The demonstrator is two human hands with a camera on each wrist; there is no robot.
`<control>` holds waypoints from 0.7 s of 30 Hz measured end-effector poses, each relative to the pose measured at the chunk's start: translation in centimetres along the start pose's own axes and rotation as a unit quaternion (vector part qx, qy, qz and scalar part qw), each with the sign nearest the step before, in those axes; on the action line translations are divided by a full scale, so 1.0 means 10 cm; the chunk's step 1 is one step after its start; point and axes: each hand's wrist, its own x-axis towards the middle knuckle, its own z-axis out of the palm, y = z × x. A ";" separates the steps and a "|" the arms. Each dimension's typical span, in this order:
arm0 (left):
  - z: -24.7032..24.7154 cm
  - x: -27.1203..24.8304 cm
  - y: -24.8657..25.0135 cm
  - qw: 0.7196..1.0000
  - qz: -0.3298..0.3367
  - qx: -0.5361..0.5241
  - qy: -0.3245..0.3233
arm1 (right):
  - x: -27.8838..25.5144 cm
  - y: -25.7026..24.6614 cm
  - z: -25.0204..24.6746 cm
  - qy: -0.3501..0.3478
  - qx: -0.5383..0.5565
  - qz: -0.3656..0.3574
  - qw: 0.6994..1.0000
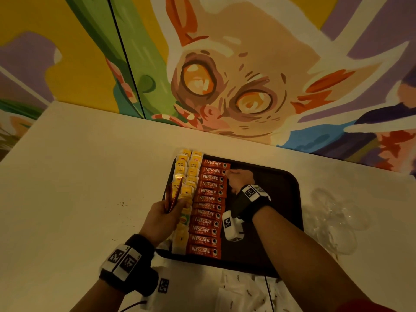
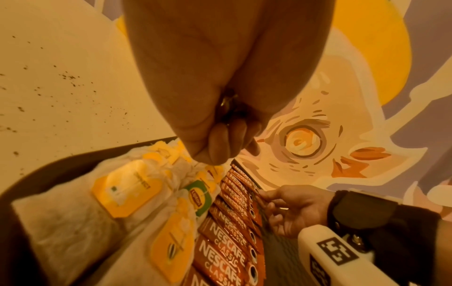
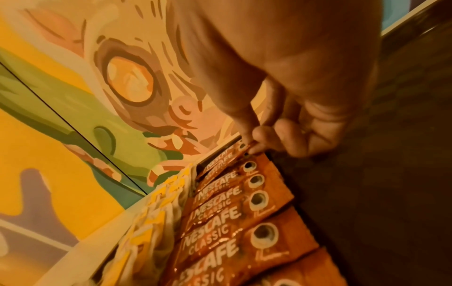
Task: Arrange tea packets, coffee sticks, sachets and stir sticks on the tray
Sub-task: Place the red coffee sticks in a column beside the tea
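A dark tray lies on the white table. Two columns of yellow tea bags fill its left side, seen close in the left wrist view as tea bags. Beside them runs a column of red Nescafe coffee sticks. My right hand reaches to the far end of that column, where thumb and forefinger pinch the end of one coffee stick. My left hand hovers over the tea bags and grips a few spare coffee sticks upright.
White sachets lie scattered on the table in front of the tray. Crumpled clear plastic sits to the tray's right. Dark crumbs speckle the table on the left. A painted wall stands right behind the table.
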 end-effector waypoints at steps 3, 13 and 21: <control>0.01 0.00 0.01 1.000 0.000 0.002 -0.006 | 0.03 0.01 0.01 -0.005 -0.020 -0.005 1.000; 0.05 -0.02 0.05 0.999 -0.002 0.013 -0.029 | 0.05 0.04 -0.05 0.010 -0.034 -0.035 0.999; 0.02 -0.03 0.05 0.998 0.034 0.042 -0.028 | -0.15 0.06 0.00 -0.002 0.009 -0.073 0.997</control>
